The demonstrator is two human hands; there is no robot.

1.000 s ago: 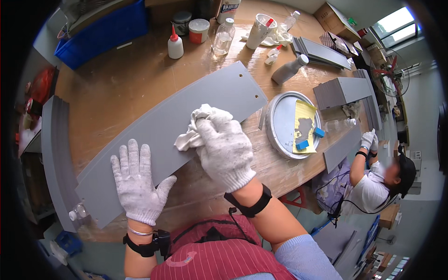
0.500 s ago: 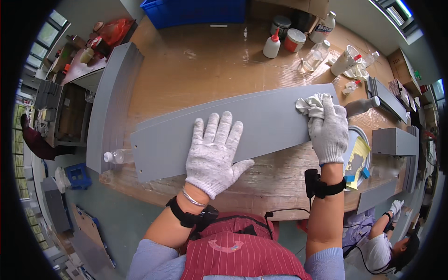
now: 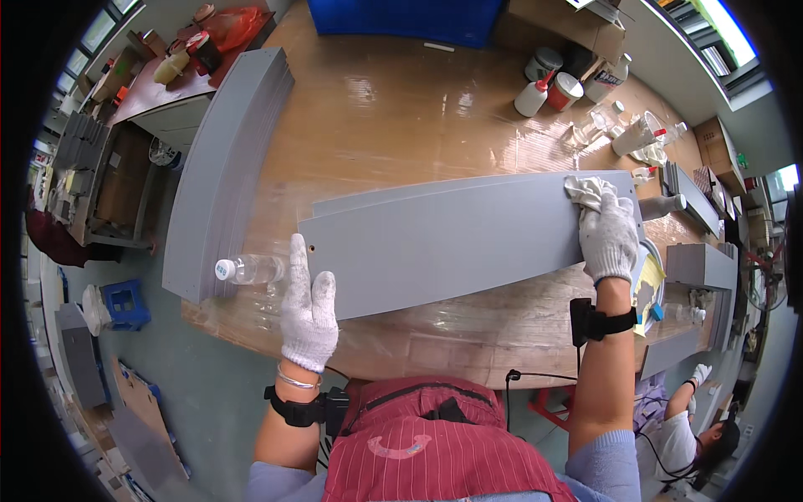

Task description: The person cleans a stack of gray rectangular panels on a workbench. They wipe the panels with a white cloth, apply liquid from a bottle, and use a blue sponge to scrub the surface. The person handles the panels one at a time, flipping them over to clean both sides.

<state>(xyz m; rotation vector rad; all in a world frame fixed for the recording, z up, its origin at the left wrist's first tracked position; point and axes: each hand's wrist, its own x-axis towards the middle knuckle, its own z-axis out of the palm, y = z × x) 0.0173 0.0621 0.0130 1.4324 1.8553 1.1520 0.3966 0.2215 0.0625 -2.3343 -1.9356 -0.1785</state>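
Note:
A long grey panel (image 3: 452, 243) lies slantwise across the table, with another similar panel (image 3: 368, 199) showing beneath its far edge. My right hand (image 3: 607, 238), in a white knit glove, closes on a crumpled white cloth (image 3: 590, 192) and presses it on the panel's right end. At the left end, beside a small hole, my gloved left hand (image 3: 308, 314) has its fingers stretched out along the panel's short edge. A clear plastic bottle (image 3: 255, 269) with a white cap lies just left of that hand.
A tall stack of grey panels (image 3: 222, 167) stands at the left. Glue bottle (image 3: 531, 99), tubs and clear bottles crowd the far right. A blue bin (image 3: 406, 18) sits at the back. Right of my hand are a round tray (image 3: 649, 259) and grey parts (image 3: 701, 266); a co-worker (image 3: 682, 443) is beyond.
My left hand has gone from flat on the panel to its left end. The panel has shifted right, away from the clear bottle. The view has swung left; my right hand still holds the cloth.

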